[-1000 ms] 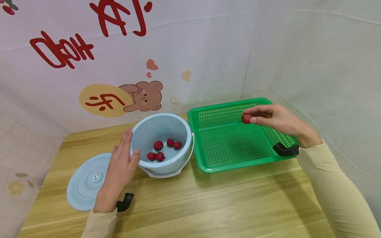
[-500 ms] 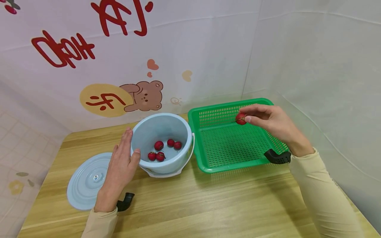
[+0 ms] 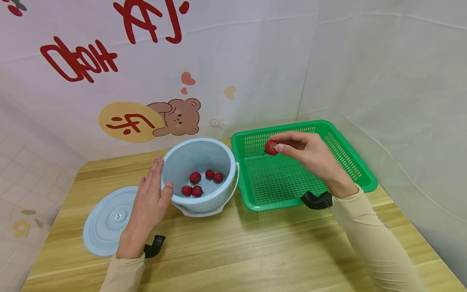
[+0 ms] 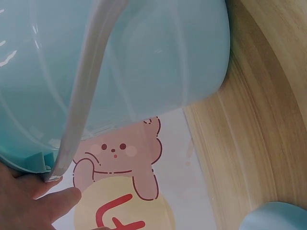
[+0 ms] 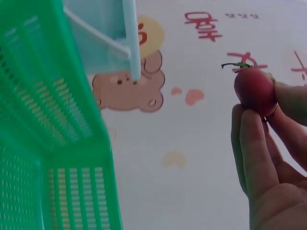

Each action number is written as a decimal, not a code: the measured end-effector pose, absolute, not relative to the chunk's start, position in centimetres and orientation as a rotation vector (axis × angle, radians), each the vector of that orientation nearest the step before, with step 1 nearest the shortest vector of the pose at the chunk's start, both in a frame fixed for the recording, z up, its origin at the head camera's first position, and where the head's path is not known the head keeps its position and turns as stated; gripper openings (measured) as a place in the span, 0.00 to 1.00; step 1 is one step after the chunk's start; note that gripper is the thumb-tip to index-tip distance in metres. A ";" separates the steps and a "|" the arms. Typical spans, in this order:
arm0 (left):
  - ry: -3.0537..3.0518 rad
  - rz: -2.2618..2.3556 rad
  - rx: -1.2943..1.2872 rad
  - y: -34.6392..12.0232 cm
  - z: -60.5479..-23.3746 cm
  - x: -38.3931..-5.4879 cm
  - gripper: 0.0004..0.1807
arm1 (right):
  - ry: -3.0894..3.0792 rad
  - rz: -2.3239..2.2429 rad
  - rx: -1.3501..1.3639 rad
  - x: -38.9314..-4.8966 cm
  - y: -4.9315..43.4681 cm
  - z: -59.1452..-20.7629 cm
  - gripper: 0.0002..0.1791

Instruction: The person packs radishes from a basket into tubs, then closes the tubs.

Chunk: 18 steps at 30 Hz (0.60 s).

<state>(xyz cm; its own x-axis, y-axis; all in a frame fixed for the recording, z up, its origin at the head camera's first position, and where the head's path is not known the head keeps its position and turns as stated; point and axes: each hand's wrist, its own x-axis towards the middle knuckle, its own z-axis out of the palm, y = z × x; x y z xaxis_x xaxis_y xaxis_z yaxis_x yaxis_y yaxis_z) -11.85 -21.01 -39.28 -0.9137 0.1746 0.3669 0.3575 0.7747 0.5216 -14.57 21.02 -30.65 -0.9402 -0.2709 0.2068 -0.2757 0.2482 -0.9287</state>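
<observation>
My right hand (image 3: 310,156) pinches a small red cherry tomato (image 3: 271,147) between thumb and fingertips, above the left part of the green basket (image 3: 310,202). In the right wrist view, a thin green stem sticks up from the tomato (image 5: 255,91). My left hand (image 3: 147,202) rests against the left side of the light blue bucket (image 3: 204,206), its fingers fairly straight along the rim. In the left wrist view, the fingers touch the bucket near the handle's end (image 4: 55,172). Several cherry tomatoes (image 3: 195,177) lie on the bucket's floor.
A light blue lid (image 3: 103,225) lies on the wooden table (image 3: 255,251), partly behind my left hand. The basket stands close to the bucket's right side, with the white handle (image 3: 233,192) hanging between. A printed wall cloth (image 3: 270,73) closes off the back.
My right hand has moved left over the basket, carrying the cherry tomato toward the bucket. The left hand stays at the bucket's rim.
</observation>
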 end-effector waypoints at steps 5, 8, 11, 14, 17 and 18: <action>-2.669 -0.876 -0.415 -21.1 -39.3 -11.9 0.38 | -2.417 1.914 0.549 -14.5 18.6 -30.6 0.18; -2.668 -0.875 -0.417 -21.1 -39.3 -11.9 0.38 | -2.384 1.966 0.570 -14.5 17.3 -30.7 0.18; -2.668 -0.876 -0.415 -21.0 -39.2 -11.9 0.37 | -2.350 2.017 0.595 -14.4 15.9 -30.9 0.17; -2.671 -0.880 -0.411 -21.0 -39.2 -11.9 0.37 | -2.317 2.059 0.614 -14.3 14.6 -31.1 0.16; -2.672 -0.881 -0.406 -21.0 -39.2 -11.8 0.37 | -2.298 2.070 0.614 -14.3 13.5 -31.4 0.16; -2.672 -0.879 -0.404 -21.0 -39.2 -11.8 0.37 | -2.293 2.067 0.617 -14.3 13.1 -31.5 0.15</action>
